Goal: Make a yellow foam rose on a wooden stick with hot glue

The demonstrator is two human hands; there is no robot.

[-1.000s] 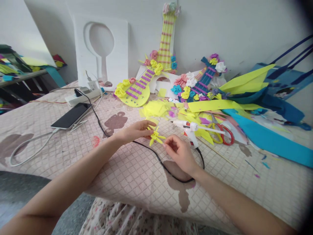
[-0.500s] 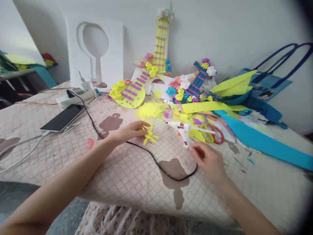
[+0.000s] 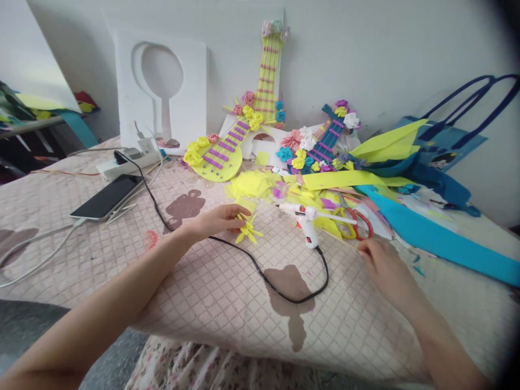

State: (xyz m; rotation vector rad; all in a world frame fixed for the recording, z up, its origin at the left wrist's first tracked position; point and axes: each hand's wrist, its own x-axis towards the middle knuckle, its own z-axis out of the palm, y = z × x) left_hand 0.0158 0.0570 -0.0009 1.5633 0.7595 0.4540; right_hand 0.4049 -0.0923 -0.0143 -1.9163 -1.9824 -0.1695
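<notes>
My left hand (image 3: 219, 221) is closed around a small yellow paper flower (image 3: 248, 232) with narrow, spiky petals, low over the tablecloth. Part of the flower is hidden behind the fingers. My right hand (image 3: 384, 265) is pinched closed just below the red-and-yellow-handled scissors (image 3: 363, 226). From its fingertips a thin pale stick (image 3: 340, 238) seems to run left toward the glue gun; it is faint. Between my hands lies the white glue gun (image 3: 309, 230), nozzle pointing left, a white glue stick out of its back, touched by neither hand.
The gun's black cord (image 3: 260, 268) loops across the tablecloth to a power strip (image 3: 128, 162). A phone (image 3: 106, 196) lies at left. Yellow paper scraps (image 3: 249, 184), a blue strip (image 3: 439, 238) and flower-trimmed paper guitars (image 3: 221, 157) line the back. A blue bag (image 3: 459, 143) stands at right.
My right hand has moved right, away from the glue gun's handle to below the scissors. My left hand stays in place, with the yellow flower slightly turned and more in view.
</notes>
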